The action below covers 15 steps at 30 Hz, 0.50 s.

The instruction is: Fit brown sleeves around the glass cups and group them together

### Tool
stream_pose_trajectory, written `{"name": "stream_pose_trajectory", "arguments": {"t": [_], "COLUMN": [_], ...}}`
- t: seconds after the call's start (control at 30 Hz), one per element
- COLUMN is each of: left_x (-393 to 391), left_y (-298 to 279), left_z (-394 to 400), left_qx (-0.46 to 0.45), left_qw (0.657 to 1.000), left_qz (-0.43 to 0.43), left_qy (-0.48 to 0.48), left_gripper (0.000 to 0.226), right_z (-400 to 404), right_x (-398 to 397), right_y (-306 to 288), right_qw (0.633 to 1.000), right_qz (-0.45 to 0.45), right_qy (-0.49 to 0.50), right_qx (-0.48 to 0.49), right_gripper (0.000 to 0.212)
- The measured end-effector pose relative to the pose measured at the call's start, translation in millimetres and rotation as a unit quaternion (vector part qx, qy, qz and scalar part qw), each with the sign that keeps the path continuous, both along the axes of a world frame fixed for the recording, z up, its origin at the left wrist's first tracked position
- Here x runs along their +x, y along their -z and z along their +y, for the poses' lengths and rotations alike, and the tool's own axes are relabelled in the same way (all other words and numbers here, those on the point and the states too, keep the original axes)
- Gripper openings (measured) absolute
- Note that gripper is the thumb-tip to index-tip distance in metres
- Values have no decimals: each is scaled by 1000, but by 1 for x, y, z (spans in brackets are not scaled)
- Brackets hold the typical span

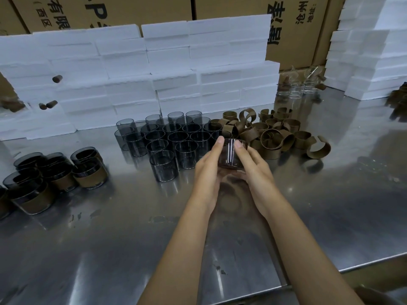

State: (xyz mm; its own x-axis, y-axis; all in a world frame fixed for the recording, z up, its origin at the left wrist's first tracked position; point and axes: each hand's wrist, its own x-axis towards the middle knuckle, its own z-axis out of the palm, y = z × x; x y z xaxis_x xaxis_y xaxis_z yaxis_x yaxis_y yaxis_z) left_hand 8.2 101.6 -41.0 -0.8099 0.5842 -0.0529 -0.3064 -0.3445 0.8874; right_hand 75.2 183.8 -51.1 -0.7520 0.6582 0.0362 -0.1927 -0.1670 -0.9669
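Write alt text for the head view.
Both hands, left hand and right hand, hold a glass cup above a steel table. Bare cups stand behind, loose sleeves lie right, sleeved cups stand left.

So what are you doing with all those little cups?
A person is holding one glass cup between the left hand and right hand, above a shiny metal table. Behind the hands stand bare grey cups, with a heap of brown sleeves beside them. The finished cups, already wearing brown sleeves, sit grouped on the left. White foam blocks are stacked at the back.
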Motion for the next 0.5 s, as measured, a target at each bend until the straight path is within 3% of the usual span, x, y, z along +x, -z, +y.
{"name": "stream_pose_trajectory", "arguments": {"t": [0.2,0.3,0.4,0.5], "left_x": [2,2,-1,1], "left_y": [3,7,10,9], "left_z": [7,10,8,7], "left_qx": [-28,-65,-115,-105], "left_qw": [998,996,973,972], "left_qz": [14,67,175,186], "left_qy": [55,4,-99,-101], "left_gripper": [44,44,31,30], "right_z": [-3,-2,-3,-3], "right_x": [2,1,-1,-3], "right_y": [0,1,3,4], "right_qw": [998,998,995,990], "right_qz": [-7,-24,-40,-56], "right_qy": [-31,-13,13,32], "right_qx": [54,57,89,123], "right_gripper": [48,59,64,73]}}
